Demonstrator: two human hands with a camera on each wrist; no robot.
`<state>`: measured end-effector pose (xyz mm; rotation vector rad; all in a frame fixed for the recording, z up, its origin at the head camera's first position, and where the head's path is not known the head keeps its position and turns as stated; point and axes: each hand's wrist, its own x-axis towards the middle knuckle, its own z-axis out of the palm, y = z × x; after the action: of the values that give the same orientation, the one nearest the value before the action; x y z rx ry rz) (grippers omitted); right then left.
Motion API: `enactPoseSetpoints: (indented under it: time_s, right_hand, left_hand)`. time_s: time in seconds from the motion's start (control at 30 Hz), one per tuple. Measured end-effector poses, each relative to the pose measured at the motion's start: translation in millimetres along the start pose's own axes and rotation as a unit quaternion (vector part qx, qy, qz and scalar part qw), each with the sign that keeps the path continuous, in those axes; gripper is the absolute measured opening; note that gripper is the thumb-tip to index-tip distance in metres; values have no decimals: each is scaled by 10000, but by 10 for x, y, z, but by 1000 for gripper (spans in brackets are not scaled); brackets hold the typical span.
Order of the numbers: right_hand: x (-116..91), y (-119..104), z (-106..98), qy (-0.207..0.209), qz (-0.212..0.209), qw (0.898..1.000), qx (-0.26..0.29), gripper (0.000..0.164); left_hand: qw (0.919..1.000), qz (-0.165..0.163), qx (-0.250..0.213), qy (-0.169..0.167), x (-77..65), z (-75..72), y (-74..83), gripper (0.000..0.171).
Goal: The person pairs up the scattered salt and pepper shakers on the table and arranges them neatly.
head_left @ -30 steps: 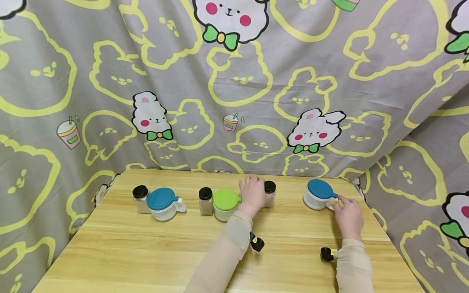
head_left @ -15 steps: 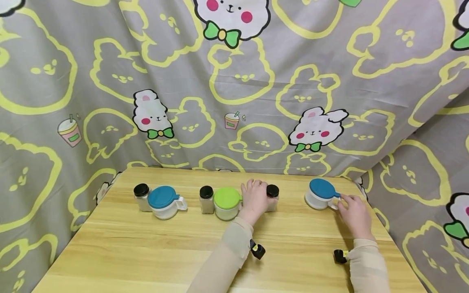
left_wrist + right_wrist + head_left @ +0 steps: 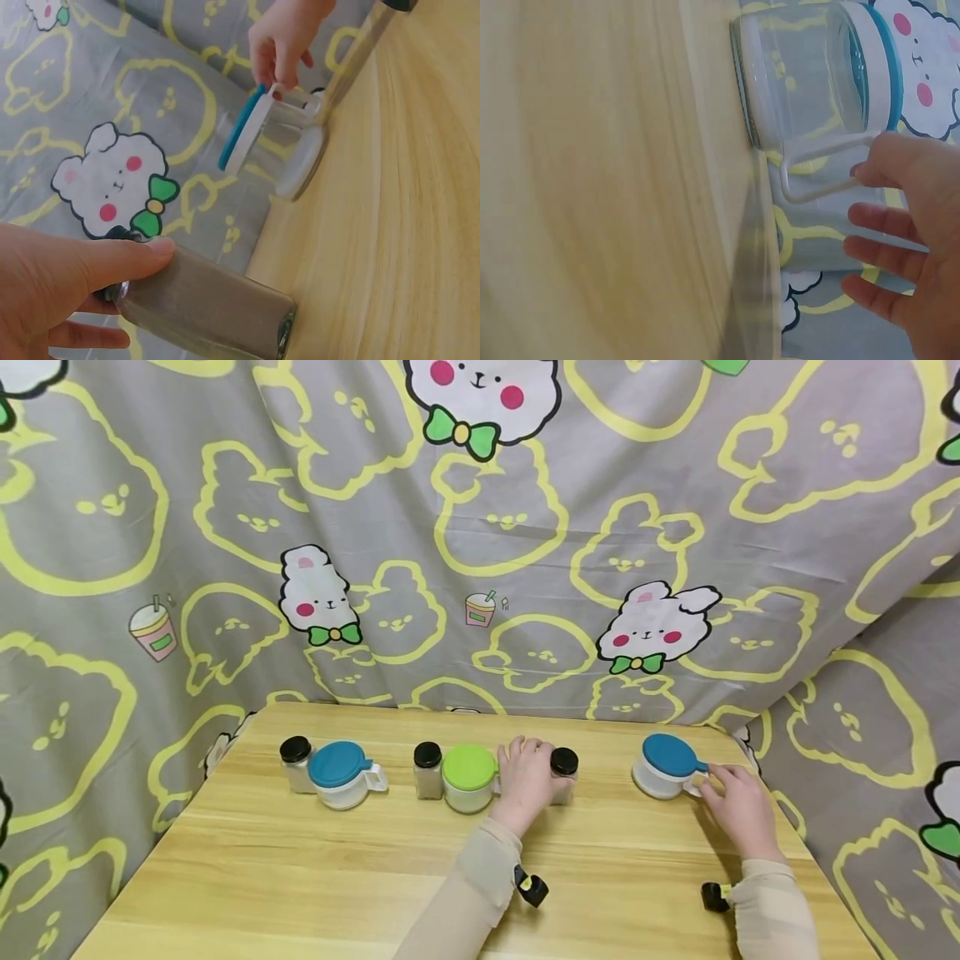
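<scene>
My left hand (image 3: 527, 781) grips a black-capped glass spice jar (image 3: 210, 304) by its upper part. Its thumb lies along the glass, and the jar, filled with greyish powder, stands on the table. At the right, my right hand (image 3: 742, 810) pinches the white handle (image 3: 821, 165) of a clear seasoning pot (image 3: 799, 75) with a blue lid (image 3: 669, 754). Thumb and forefinger meet where handle and lid join, while the other fingers are spread loosely. The pot stands upright on the table. A green-lidded pot (image 3: 468, 770) is just left of my left hand, its handle partly hidden.
Another black-capped jar (image 3: 428, 772) touches the green-lidded pot's left side. Farther left, a blue-lidded pot (image 3: 339, 772) stands beside a third black-capped jar (image 3: 297, 764). The wooden table (image 3: 360, 877) ends at a patterned curtain (image 3: 525, 568) behind and at the sides.
My left hand and its spice jar have shifted slightly nearer and to the right. My right wrist has swung outward to the right, still at the handle, with the pot moving only slightly.
</scene>
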<state>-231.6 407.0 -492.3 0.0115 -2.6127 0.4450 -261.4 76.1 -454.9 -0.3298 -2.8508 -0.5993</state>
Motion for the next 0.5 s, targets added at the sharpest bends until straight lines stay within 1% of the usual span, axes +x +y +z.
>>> enactPoseSetpoints:
  time_s: [0.1,0.3,0.5]
  right_hand:
    - [-11,27,-18,19,-169,9998,32,30]
    - [-11,52,-36,276,-606,9977,-146,28]
    - [-4,52,-52,164,-712,9971,-191,30]
  left_hand:
    - [10000,23,-5,22,-23,2,3,58]
    - [10000,20,-15,4,-56,-14,-1,59]
    - [9999,9,-121,-9,-77,-13,-16,57]
